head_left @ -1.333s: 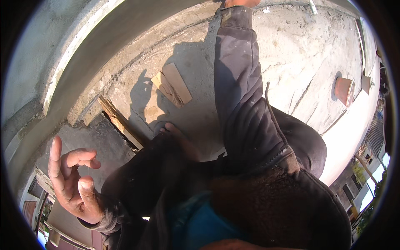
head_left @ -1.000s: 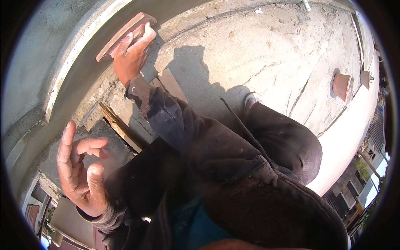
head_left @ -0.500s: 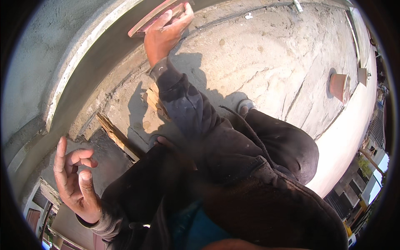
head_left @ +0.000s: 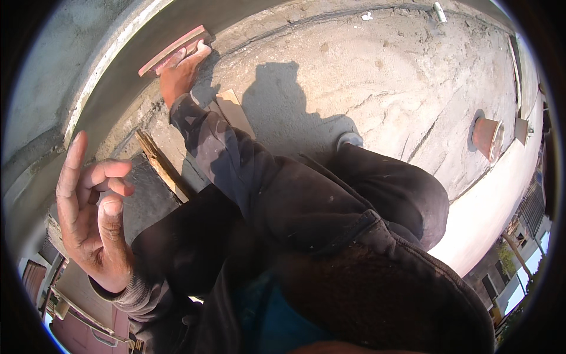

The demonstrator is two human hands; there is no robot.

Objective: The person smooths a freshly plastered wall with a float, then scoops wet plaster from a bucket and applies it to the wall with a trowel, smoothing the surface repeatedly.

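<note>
Right hand (head_left: pixel 180 71) at the upper left of the frame, stretched out on a dark, dusty sleeve (head_left: pixel 236 165), fingers closed around a flat reddish float (head_left: pixel 173 49). Float pressed flat against the grey plastered ledge (head_left: pixel 112 88) curving across the upper left, tilted along its edge. Left hand (head_left: pixel 94 218) at the lower left, raised with palm up, holding nothing, fingers loosely curled and well apart from the float. Just below the right wrist, short wooden boards (head_left: pixel 233 112) lying on the rough concrete floor (head_left: pixel 383 76), with a splintered strip of wood (head_left: pixel 159 162) beside a dark slab (head_left: pixel 147 194) lower left of them. Shadow of the person falling across the floor in the upper middle. Shoe tip (head_left: pixel 349 140) near the centre, above a bent knee in dark trousers. Small clay-coloured pot (head_left: pixel 487 137) at the right, close to a pale low wall (head_left: pixel 495 206).
</note>
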